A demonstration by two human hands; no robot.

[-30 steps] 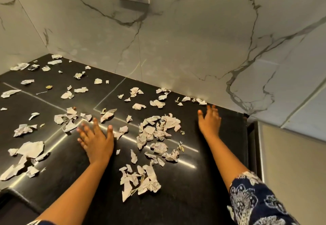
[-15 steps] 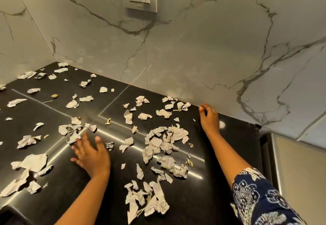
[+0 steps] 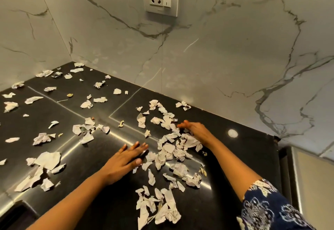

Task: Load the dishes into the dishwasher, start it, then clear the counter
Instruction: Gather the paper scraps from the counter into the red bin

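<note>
Flanking scrap pile (image 3: pixel 171 148) on counter (image 3: pixel 235 166): left hand (image 3: pixel 124 159) flat just left of pile, right hand (image 3: pixel 197 130) flat touching pile's far-right edge; nothing gripped.

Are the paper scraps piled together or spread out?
Spread out: paper scraps lie loose across the black counter, thickest between left hand and right hand.
</note>
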